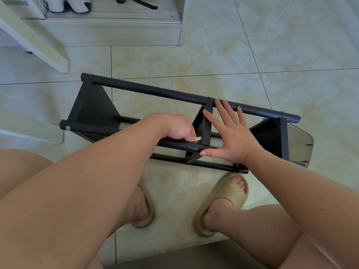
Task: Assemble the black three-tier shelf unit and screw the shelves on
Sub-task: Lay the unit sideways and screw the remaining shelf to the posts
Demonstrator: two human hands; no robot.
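Observation:
The black three-tier shelf unit lies on its side on the tiled floor, its round posts running from left to right. Three black shelves stand on edge between the posts, at the left end, the middle and the right end. My left hand pinches a small pale metal tool against the near top post, just left of the middle shelf. My right hand lies flat with spread fingers over the frame beside the middle shelf, its thumb on the near post. Silver screw heads show at the post ends.
My feet in tan slippers stand just in front of the unit. A white cabinet base with shoes lies at the back, and a white slanted board at the back left. Pale floor tiles stretch to the right.

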